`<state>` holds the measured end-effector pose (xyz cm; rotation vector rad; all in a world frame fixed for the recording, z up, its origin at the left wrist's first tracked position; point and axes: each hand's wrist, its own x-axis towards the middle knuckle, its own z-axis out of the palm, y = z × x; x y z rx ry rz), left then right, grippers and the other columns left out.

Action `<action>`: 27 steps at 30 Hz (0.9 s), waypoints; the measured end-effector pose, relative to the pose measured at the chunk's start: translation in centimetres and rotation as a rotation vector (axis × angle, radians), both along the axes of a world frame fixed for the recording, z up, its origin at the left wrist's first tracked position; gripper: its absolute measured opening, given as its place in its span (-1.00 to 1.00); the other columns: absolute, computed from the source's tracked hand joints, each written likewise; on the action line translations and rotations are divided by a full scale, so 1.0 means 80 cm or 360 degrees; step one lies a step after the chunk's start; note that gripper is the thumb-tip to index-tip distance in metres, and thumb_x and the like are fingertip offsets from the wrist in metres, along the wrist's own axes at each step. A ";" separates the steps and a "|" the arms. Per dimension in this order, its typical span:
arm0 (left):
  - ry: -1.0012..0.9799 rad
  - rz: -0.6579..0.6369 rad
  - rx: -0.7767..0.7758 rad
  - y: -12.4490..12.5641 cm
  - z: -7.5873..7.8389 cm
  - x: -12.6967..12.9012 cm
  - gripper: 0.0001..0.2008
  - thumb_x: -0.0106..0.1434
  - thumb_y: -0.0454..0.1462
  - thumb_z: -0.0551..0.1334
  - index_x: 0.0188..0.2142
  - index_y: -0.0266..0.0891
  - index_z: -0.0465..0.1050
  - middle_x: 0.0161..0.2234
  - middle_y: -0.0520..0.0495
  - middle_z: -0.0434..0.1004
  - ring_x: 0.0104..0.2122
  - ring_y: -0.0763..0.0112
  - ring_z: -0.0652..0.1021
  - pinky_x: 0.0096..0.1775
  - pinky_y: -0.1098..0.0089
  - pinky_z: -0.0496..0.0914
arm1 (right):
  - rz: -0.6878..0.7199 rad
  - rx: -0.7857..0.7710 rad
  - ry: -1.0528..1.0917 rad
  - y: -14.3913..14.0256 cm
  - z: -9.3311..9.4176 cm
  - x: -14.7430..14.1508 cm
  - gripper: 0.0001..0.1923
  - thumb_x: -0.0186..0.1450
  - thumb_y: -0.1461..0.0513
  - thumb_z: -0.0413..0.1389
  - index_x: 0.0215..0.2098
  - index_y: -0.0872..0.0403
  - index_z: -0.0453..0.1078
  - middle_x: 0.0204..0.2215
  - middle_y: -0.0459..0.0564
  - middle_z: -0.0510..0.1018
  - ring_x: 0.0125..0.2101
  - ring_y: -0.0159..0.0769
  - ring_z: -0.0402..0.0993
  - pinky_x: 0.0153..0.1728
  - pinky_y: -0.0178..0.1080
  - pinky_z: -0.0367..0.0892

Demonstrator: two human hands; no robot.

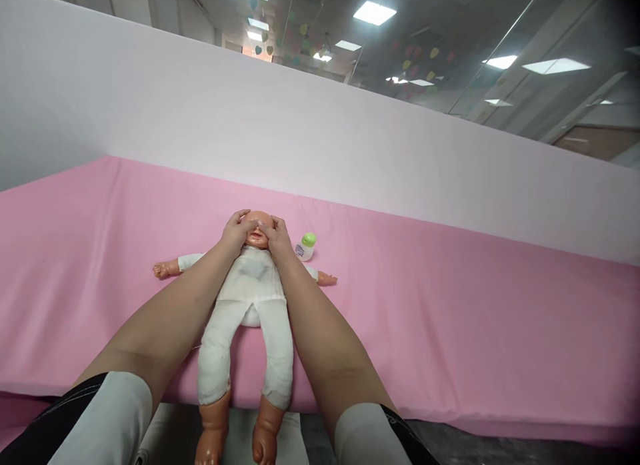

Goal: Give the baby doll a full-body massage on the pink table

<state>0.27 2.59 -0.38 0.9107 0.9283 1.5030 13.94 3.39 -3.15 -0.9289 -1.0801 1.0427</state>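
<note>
I'm looking down at the doll (253, 298) lying face up on the pink bench (450, 318), and everything here is placing itself around that doll. Its arms are spreading out to either side and its legs are running back toward me, with the bare feet hanging past the near edge of the bench. My left hand (235, 230) is pressing against one side of the doll's head and my right hand (277, 238) against the other, fingers curled narrow over the cheeks and brow, cupping the face and holding nothing else. By my judgement, that two-sided hold is keeping the head from rolling. Both forearms are running along the doll's body. The doll is wearing a soft white one-piece, a little greyed at the chest, with glossy peach plastic limbs and face. Just beyond its outstretched arm on my right, a small white bottle (305, 247) with a green cap is standing untouched. Behind the doll a pale partition (350, 145) is closing off the bench.
</note>
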 end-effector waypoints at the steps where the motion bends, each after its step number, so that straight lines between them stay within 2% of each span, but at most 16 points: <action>1: 0.0020 0.0015 0.0011 0.001 -0.001 0.001 -0.30 -0.05 -0.22 0.52 0.12 -0.21 0.50 -0.06 -0.16 0.60 -0.18 0.23 0.65 -0.02 0.18 0.55 | -0.0031 0.0002 -0.0018 0.000 0.000 0.000 -0.28 0.15 0.00 0.39 0.21 0.00 0.36 0.18 0.05 0.53 0.19 -0.11 0.47 0.26 -0.02 0.37; 6: 0.0038 0.0048 0.0006 0.008 -0.002 0.004 -0.44 0.07 -0.16 0.46 0.08 -0.22 0.54 -0.09 -0.16 0.63 -0.12 0.21 0.64 0.02 0.19 0.54 | -0.0130 0.0013 -0.0038 0.005 -0.003 0.002 -0.43 0.23 -0.04 0.32 0.12 0.02 0.45 0.12 0.05 0.57 0.21 -0.08 0.44 0.32 0.03 0.29; 9: -0.0027 0.0037 -0.0043 0.009 -0.001 0.002 -0.49 0.12 -0.17 0.40 0.07 -0.25 0.55 -0.07 -0.21 0.65 -0.09 0.16 0.65 0.03 0.17 0.54 | -0.0118 0.0019 0.0011 0.008 -0.004 0.003 -0.49 0.29 -0.04 0.23 0.12 0.02 0.48 0.16 0.05 0.57 0.23 -0.10 0.42 0.32 0.05 0.29; 15: -0.0104 0.0017 -0.0106 0.007 0.002 -0.003 -0.47 0.11 -0.19 0.37 0.10 -0.24 0.54 -0.01 -0.24 0.65 -0.03 0.04 0.66 0.02 0.09 0.56 | -0.0002 -0.0001 0.0117 0.009 -0.007 0.005 -0.37 0.23 0.02 0.26 0.24 -0.01 0.44 0.24 0.04 0.53 0.25 -0.09 0.43 0.27 0.09 0.36; 21: -0.0006 0.0043 0.0008 0.002 0.000 -0.001 -0.43 0.01 -0.21 0.43 0.05 -0.24 0.47 -0.06 -0.18 0.59 -0.14 0.17 0.64 -0.04 0.18 0.55 | 0.0093 -0.0005 0.0160 0.005 0.000 0.001 -0.25 0.16 0.02 0.35 0.27 0.04 0.37 0.26 0.07 0.49 0.23 -0.06 0.45 0.27 0.05 0.37; 24: 0.0073 0.0083 0.0072 0.001 -0.002 0.001 -0.39 -0.06 -0.19 0.50 0.02 -0.20 0.46 -0.02 -0.14 0.54 -0.13 0.22 0.62 -0.04 0.23 0.53 | 0.0033 0.0023 0.0073 0.002 0.002 -0.002 -0.27 0.15 -0.01 0.38 0.22 0.02 0.37 0.19 0.06 0.53 0.18 -0.08 0.48 0.26 0.01 0.39; 27: 0.0129 0.0104 0.0092 0.005 -0.005 0.004 -0.45 -0.03 -0.15 0.48 -0.03 -0.18 0.48 -0.07 -0.11 0.54 -0.13 0.22 0.61 -0.04 0.24 0.52 | -0.0091 0.0027 -0.0058 0.001 0.001 -0.002 -0.32 0.15 -0.04 0.39 0.15 0.00 0.39 0.11 0.03 0.56 0.12 -0.11 0.51 0.24 0.00 0.40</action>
